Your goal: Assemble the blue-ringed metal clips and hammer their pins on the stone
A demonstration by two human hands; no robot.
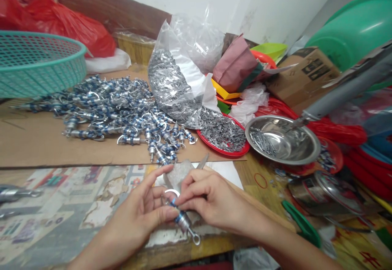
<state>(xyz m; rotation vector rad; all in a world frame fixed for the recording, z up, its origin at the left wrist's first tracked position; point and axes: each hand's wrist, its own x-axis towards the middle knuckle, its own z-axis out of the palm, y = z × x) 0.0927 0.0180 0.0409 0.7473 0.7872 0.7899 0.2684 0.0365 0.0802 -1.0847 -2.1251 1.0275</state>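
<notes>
Just over the front edge of the table, my left hand (143, 208) is closed on a small metal hook fitting (183, 221). The fitting tilts, with blue bands, a silver barrel, a curved hook at its upper end and an eye ring at its lower end. My right hand (208, 196) pinches the fitting at its blue part, close to my left thumb. A thin grey pointed piece (202, 161) sticks up behind my right hand; whether I hold it is hidden. Ahead lies a large pile of similar fittings (113, 106) on a cardboard sheet (45, 147).
A clear bag of small metal pieces (174, 86) leans behind a red plate (208, 140) heaped with more. To the right are a steel bowl (294, 139) with pins, a grey lever (346, 84) and a green handle (301, 223). A turquoise basket (43, 63) stands left.
</notes>
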